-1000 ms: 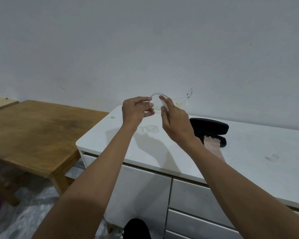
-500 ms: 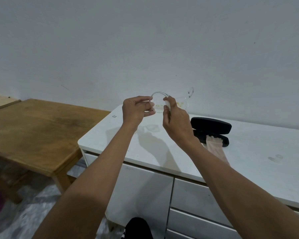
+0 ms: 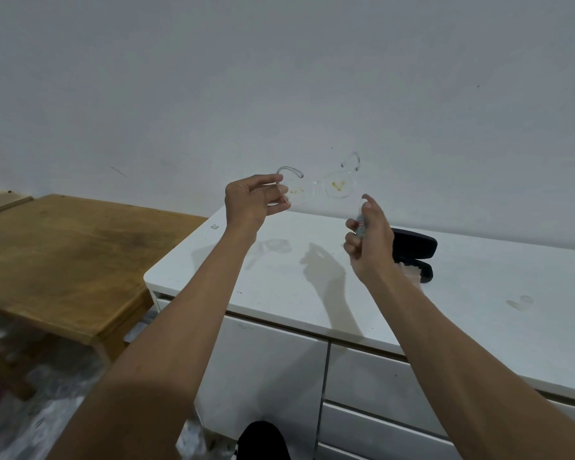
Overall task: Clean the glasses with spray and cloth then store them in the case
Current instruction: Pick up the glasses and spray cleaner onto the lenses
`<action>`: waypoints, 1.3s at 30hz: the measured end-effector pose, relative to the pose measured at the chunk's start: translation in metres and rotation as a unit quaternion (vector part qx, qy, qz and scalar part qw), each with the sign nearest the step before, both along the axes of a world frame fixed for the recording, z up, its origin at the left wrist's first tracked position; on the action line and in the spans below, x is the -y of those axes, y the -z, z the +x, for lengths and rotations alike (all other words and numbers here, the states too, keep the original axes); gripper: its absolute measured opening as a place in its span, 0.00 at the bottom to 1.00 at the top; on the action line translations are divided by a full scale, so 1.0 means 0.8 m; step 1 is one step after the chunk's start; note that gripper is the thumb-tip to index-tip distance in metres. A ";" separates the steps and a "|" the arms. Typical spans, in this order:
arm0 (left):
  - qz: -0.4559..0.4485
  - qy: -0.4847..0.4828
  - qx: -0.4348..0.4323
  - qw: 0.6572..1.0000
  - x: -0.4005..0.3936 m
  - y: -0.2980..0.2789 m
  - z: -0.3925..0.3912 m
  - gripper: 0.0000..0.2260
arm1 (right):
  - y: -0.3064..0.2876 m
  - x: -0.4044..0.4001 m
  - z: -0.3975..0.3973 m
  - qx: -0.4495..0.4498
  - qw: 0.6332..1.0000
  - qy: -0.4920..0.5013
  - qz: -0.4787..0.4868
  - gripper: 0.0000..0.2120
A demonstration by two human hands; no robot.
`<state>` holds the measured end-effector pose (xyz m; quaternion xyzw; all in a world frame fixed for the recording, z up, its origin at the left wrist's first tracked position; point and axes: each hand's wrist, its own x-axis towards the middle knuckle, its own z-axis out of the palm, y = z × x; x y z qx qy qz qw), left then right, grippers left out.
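Clear-framed glasses (image 3: 332,185) hang in the air above the white cabinet top (image 3: 478,310), with yellowish smudges on both lenses. My left hand (image 3: 253,202) pinches them at the left lens and temple. My right hand (image 3: 369,240) is apart from the glasses, below their right lens, and grips a small clear spray bottle (image 3: 361,224) with the forefinger raised over its top. Behind my right hand lies the open black glasses case (image 3: 415,252), with a pale pink cloth (image 3: 410,270) partly hidden by my wrist.
A low wooden table (image 3: 63,257) stands to the left of the cabinet. The cabinet has white drawers (image 3: 372,386) below its front edge and a wet mark (image 3: 520,302) at the right. The wall is close behind.
My right hand let go of the glasses and dropped down to the right, now holding the spray bottle. My left hand keeps the glasses up, now spread open toward the right.
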<state>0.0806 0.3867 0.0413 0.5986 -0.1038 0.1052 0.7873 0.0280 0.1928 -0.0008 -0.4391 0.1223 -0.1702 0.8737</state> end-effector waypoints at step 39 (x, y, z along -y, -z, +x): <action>0.016 0.025 0.010 1.000 0.007 -0.008 0.002 0.07 | -0.015 -0.052 0.019 -0.006 0.971 -0.208 0.122 0.09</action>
